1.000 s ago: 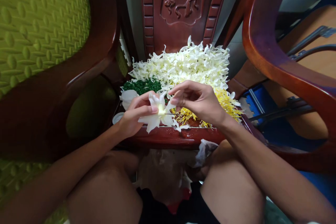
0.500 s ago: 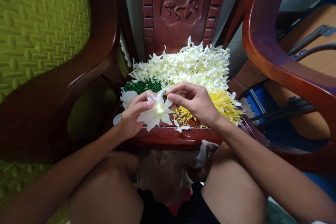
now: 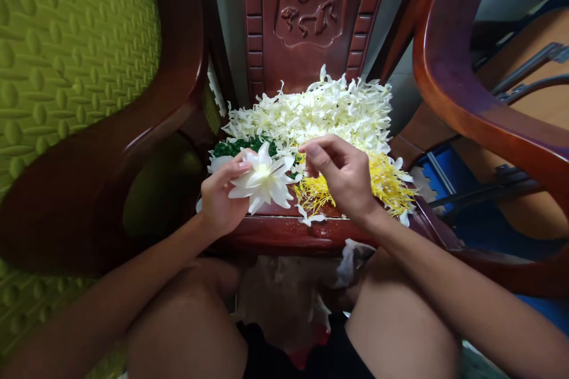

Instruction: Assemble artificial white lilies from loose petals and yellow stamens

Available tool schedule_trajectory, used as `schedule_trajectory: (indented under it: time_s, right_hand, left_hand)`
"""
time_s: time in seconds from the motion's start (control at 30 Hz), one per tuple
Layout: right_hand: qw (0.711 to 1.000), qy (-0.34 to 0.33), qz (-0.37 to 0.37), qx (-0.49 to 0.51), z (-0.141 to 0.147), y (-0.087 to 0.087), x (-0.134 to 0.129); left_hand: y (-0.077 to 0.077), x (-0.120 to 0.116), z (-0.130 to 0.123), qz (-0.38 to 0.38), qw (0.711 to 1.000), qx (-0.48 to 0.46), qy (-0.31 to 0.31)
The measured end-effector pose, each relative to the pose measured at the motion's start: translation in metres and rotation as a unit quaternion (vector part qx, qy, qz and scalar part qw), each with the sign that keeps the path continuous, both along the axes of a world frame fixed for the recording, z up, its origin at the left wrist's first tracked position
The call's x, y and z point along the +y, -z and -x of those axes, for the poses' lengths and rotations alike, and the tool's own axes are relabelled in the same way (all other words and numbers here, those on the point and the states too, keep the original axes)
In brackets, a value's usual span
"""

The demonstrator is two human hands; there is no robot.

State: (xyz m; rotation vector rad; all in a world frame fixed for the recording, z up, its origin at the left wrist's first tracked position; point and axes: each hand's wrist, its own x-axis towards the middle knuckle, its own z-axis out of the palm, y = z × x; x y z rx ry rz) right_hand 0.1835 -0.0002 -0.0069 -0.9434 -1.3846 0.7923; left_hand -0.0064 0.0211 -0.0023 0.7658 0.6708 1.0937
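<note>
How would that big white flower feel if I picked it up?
Probably light: the left hand holds the white flower at one side between thumb and fingers. Its thin, spreading petals look delicate, so they would likely bend or crease.

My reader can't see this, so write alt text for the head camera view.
A left hand holds a layered white flower, the right hand raised beside it. Behind, white blossoms, yellow strands and a dark green cluster cover part of a carved wooden chair.
</note>
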Motion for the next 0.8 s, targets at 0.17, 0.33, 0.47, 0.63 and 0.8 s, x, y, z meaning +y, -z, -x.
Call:
schedule_trajectory:
  time_s: [0.17,0.33,0.47,0.63,0.8]
  right_hand:
    - [0.988,0.026,-0.103,-0.111,0.013,-0.001,-0.017]
    - [0.981,0.012,-0.128,-0.145,0.016,0.0,-0.014]
    - [0.98,0.008,-0.134,-0.148,0.016,0.0,-0.014]
    - [0.983,0.019,-0.113,-0.147,0.02,0.0,-0.017]
    - [0.982,0.013,-0.123,-0.145,0.022,0.001,-0.019]
  left_hand:
    - [0.006,0.0,0.0,-0.03,0.999,0.044,0.001]
    - [0.009,-0.001,-0.001,-0.082,0.994,0.069,-0.008]
    - [0.01,-0.002,-0.001,-0.09,0.993,0.08,-0.006]
    - [0.01,-0.002,-0.001,-0.105,0.99,0.089,-0.02]
    - [0.01,-0.002,-0.002,-0.108,0.99,0.087,-0.002]
